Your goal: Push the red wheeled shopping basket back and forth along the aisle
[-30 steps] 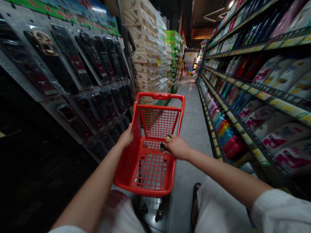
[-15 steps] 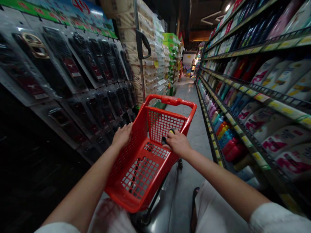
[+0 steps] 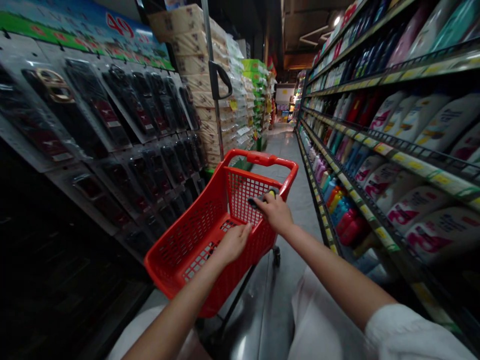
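A red shopping cart [image 3: 176,245] with a grid-walled basket stands in front of me, turned slightly in the aisle. My right hand [image 3: 277,212] is at the basket's right rim, near the handle end. It is closed around a small dark grey, soft-looking thing [image 3: 256,202] with a yellow patch; its kind does not show clearly. My left hand [image 3: 235,243] is just left of and below the right one, over the same rim. Its fingers are stretched forward and hold nothing I can see. Whether they touch the rim, I cannot tell. The basket floor shows bare grid.
Packaged belts [image 3: 97,105] hang on a rack at left. Beyond it rise stacked cartons [image 3: 187,65] and a metal pole with a black handle [image 3: 220,80]. Shelves of bottles [image 3: 423,210] line the right side. The tiled aisle floor [image 3: 279,145] runs ahead between them.
My left hand has left the basket's left rim and moved right, close to my right hand. The cart has swung a little, its near end going left. The right hand keeps its grey thing.
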Tool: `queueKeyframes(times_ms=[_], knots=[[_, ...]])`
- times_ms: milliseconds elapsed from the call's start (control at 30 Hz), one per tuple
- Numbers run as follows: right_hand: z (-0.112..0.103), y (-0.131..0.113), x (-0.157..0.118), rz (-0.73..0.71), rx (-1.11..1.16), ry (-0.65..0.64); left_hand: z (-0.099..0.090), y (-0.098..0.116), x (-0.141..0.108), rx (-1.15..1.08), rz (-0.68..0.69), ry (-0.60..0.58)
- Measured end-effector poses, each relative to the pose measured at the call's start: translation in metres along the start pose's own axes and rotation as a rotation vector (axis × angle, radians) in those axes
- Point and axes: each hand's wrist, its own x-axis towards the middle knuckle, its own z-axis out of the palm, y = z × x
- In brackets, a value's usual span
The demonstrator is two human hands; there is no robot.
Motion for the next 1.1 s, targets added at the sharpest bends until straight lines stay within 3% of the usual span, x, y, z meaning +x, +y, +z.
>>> queueKeyframes(times_ms=[100, 167, 333, 433, 500, 600, 667, 767, 933, 1100], knots=[[0.009, -0.012, -0.015, -0.195, 0.035, -0.054, 0.014, 0.009, -0.001, 0.114, -0.033, -0.039], [0.008, 0.000, -0.014, -0.183, 0.034, -0.045, 0.017, 0.010, -0.002, 0.214, -0.075, -0.049], [-0.017, 0.061, 0.025, 0.189, 0.026, 0.071, 0.008, 0.002, -0.002, 0.273, -0.028, -0.081], [-0.025, 0.066, 0.037, 0.309, 0.026, 0.123, -0.003, -0.008, 0.001, 0.216, 0.016, -0.093], [-0.021, 0.052, 0.031, 0.235, 0.028, 0.104, -0.010, -0.016, 0.004, 0.179, 0.023, -0.101], [-0.011, 0.031, 0.015, 0.001, 0.031, 0.047, -0.020, -0.027, 0.007, 0.128, 0.016, -0.108], [-0.008, 0.031, 0.009, -0.067, 0.021, 0.044, -0.026, -0.033, 0.007, 0.090, 0.034, -0.123], [-0.013, 0.055, 0.011, 0.037, 0.021, 0.109, -0.031, -0.037, 0.004, 0.071, 0.067, -0.144], [-0.032, 0.119, 0.039, 0.355, 0.143, 0.271, -0.034, -0.038, -0.003, 0.070, 0.061, -0.150], [-0.039, 0.157, 0.084, 0.413, 0.252, 0.269, -0.038, -0.032, -0.006, 0.051, 0.036, -0.196]])
